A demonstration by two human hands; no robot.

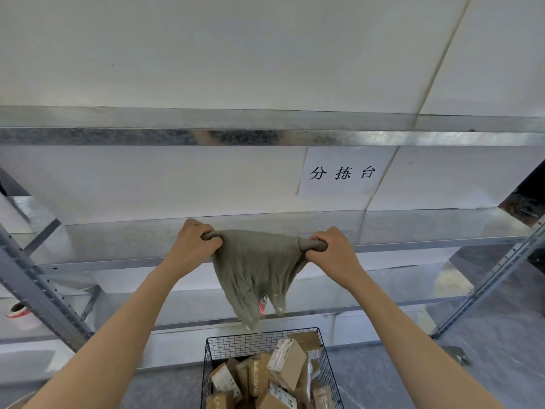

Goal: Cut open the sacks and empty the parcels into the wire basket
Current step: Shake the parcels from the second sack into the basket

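Shelving rack [265, 137]: galvanised metal, fills the view from side to side, with white panels behind.
Sack [256, 267]: grey-green woven cloth, held up in front of the rack by its two top corners, hanging limp and crumpled to a ragged lower end (a spot of red shows there); lowest tip just above the basket's far rim.
Wire basket [212, 346]: black mesh, at bottom centre, directly below the sack, partly cut off by the frame edge.
Parcels [290, 361]: brown cardboard boxes with white labels, heaped at all angles inside the basket.
Paper sign [342, 172]: white sheet with three black characters, stuck to the panel up and to the right of the sack.
Left hand [194, 240]: fist clenched round the sack's bunched left corner.
Right hand [330, 249]: fist clenched round the rolled right corner, level with the left.
Tape roll [17, 309]: red and white, on a low shelf at far left.
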